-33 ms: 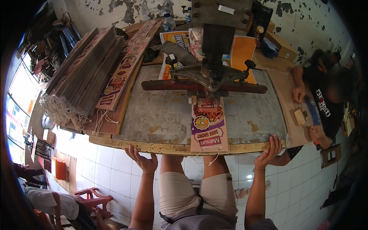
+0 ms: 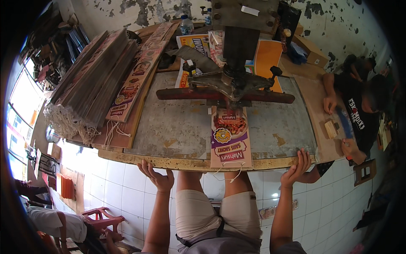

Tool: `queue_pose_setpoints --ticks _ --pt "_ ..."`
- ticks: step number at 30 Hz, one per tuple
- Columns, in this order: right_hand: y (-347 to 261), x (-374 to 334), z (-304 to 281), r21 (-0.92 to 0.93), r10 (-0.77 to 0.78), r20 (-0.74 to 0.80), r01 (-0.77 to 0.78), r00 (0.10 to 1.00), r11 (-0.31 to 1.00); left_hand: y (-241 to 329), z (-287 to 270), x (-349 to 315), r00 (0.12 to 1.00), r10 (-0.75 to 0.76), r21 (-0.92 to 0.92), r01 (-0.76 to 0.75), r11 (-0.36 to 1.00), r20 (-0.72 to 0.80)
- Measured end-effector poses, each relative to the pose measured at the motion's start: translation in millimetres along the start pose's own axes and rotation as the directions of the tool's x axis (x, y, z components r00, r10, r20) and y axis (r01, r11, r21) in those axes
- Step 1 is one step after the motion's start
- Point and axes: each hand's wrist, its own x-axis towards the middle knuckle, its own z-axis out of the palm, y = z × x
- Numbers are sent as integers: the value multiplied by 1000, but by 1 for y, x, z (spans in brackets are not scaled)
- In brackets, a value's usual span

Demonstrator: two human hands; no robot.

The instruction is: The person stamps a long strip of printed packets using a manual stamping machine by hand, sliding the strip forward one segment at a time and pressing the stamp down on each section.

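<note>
My left hand rests against the front edge of the metal-topped work table, fingers stretched out and holding nothing. Farther right along that edge, my right hand leans the same way, its fingers extended and nothing in it. Between them a long printed cardboard strip, pink and purple with a food picture, lies on the metal top. A white string loop hangs from its near end over the edge. The strip's far part passes under a press head with a wide reddish crossbar and is hidden there.
Bundled strips with strings are stacked at the left, beside a flatter pile of printed strips. Orange printed sheets and a water bottle are behind. A co-worker in a black shirt sits at the right, near a small wooden block.
</note>
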Motion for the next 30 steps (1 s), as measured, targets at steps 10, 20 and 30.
queue_pose_setpoints --ticks 10,20,30 --pt "-79 0 -16 217 -140 200 95 970 971 -3 2 -4 1000 -15 -10 15 1000 -3" --pt "-169 37 -13 372 -312 428 150 848 916 -8 3 -8 1000 7 5 -7 1000 2" --pt "-172 64 -10 475 -330 513 59 793 878 -2 5 -7 1000 -24 -31 24 999 -7"
